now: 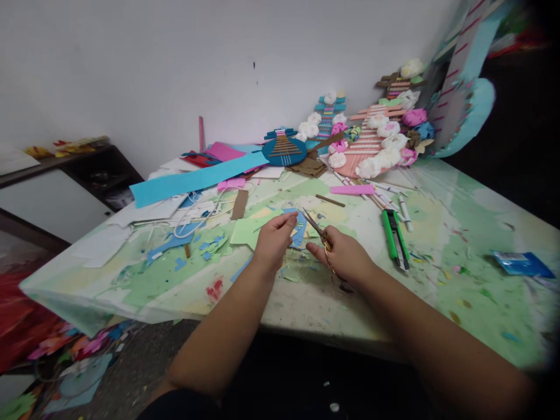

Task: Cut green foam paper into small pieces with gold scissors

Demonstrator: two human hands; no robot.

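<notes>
My right hand (347, 254) is closed on the handles of a pair of scissors (315, 224). Their blades point up and to the left, slightly parted, over the paper scraps. My left hand (275, 240) is in a pinch just left of the blades, thumb and fingertips together; whatever lies between them is too small to make out. Beneath the hands are light green paper (247, 232) and a blue paper piece (300, 230) with small cut-outs. A brown cardboard strip (330, 200) lies beyond the scissors.
A green box cutter (395, 239) lies right of my right hand, near several marker pens (405, 211). Paper instruments with crumpled paper flowers (385, 134) lean at the back wall. A long blue strip (196, 179) crosses the left side. A blue packet (522, 263) sits far right.
</notes>
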